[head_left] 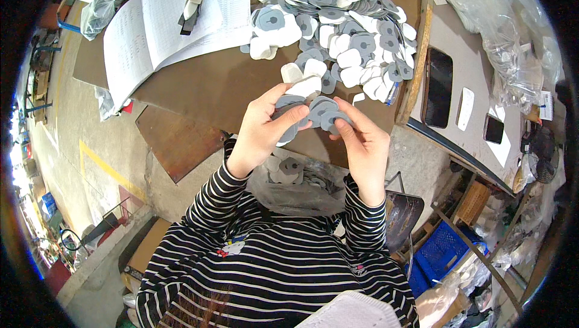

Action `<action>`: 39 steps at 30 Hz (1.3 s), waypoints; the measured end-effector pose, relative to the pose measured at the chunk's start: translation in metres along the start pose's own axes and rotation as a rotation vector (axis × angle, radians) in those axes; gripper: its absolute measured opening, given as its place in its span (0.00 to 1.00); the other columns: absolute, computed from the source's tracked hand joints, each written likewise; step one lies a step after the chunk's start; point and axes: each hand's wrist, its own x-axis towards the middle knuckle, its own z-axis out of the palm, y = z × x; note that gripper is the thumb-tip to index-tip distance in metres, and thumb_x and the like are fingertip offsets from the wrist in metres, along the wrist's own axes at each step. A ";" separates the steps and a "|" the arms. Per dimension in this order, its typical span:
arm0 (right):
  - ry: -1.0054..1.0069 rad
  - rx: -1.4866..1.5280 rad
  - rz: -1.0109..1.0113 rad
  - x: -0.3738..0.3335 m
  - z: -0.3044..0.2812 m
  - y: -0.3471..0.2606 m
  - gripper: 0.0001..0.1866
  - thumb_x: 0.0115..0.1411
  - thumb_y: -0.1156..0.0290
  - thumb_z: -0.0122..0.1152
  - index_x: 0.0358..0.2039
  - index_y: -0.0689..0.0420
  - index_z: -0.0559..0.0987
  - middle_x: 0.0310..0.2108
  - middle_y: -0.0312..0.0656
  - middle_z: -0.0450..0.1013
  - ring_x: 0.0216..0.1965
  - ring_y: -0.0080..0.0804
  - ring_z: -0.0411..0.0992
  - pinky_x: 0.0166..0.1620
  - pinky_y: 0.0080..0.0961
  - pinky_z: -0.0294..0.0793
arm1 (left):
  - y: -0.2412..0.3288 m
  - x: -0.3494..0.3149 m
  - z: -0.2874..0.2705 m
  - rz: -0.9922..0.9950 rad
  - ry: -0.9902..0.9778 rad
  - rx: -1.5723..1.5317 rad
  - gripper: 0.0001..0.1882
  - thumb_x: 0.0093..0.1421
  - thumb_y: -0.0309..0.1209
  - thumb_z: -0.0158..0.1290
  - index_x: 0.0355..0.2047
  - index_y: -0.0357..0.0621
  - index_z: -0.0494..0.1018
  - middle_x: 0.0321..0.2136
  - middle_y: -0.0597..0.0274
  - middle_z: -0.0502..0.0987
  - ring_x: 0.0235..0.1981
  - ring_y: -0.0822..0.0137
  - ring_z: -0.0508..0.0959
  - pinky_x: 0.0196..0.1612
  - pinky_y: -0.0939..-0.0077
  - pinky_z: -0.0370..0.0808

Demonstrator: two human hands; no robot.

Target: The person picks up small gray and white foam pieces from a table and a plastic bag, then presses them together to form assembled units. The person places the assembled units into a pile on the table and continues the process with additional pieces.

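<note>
My left hand (pixel 265 124) is closed round a small stack of flat grey rounded pads (pixel 289 111), thumb across the top. Close beside it, my right hand (pixel 363 141) pinches more grey pads (pixel 329 114) between thumb and fingers. Both hands are above the near edge of the brown table (pixel 199 80). Just beyond them lies a large loose pile of grey and white pads (pixel 356 32), some with a dark round mark in the middle. On my lap, a clear plastic bag (pixel 295 189) holds more such pads.
An open paper booklet (pixel 145 38) lies at the table's left, with a banded bundle of strips (pixel 196 2) on it. To the right, past a wooden edge (pixel 417 50), are a dark phone (pixel 438 86), a smaller device (pixel 493 129) and plastic bags (pixel 500 32). A blue crate (pixel 443 249) stands low right.
</note>
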 end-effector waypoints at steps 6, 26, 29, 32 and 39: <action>-0.016 -0.113 -0.078 0.001 0.001 -0.001 0.21 0.64 0.83 0.58 0.57 0.54 0.79 0.42 0.44 0.83 0.32 0.21 0.79 0.37 0.19 0.79 | -0.001 -0.001 -0.002 0.034 0.044 0.062 0.19 0.65 0.28 0.59 0.54 0.34 0.72 0.39 0.61 0.82 0.39 0.76 0.79 0.43 0.79 0.78; 0.025 -0.263 -0.315 0.005 0.008 0.002 0.10 0.58 0.78 0.69 0.41 0.61 0.83 0.39 0.42 0.80 0.35 0.25 0.78 0.37 0.22 0.76 | -0.001 -0.004 -0.005 -0.003 -0.002 0.109 0.16 0.61 0.23 0.62 0.49 0.36 0.75 0.36 0.63 0.81 0.35 0.75 0.80 0.40 0.79 0.78; 0.163 -0.126 -0.180 0.004 0.007 0.002 0.07 0.58 0.80 0.68 0.38 0.63 0.83 0.36 0.40 0.80 0.34 0.22 0.76 0.36 0.19 0.75 | 0.002 -0.004 -0.005 -0.039 0.019 0.017 0.17 0.65 0.25 0.58 0.53 0.36 0.73 0.40 0.60 0.81 0.41 0.71 0.81 0.44 0.77 0.79; 0.243 0.053 -0.110 0.003 -0.001 -0.001 0.05 0.62 0.80 0.65 0.39 0.66 0.80 0.35 0.37 0.78 0.35 0.19 0.74 0.34 0.16 0.74 | 0.006 -0.006 -0.007 -0.085 0.039 -0.152 0.18 0.69 0.27 0.53 0.58 0.36 0.69 0.46 0.57 0.80 0.48 0.67 0.80 0.50 0.74 0.78; 0.179 -0.009 -0.115 0.002 0.007 0.007 0.08 0.63 0.82 0.61 0.43 0.64 0.80 0.39 0.38 0.77 0.39 0.20 0.76 0.38 0.15 0.76 | 0.007 -0.005 -0.003 -0.133 -0.001 -0.309 0.20 0.73 0.32 0.46 0.63 0.41 0.64 0.54 0.55 0.77 0.54 0.64 0.78 0.55 0.70 0.77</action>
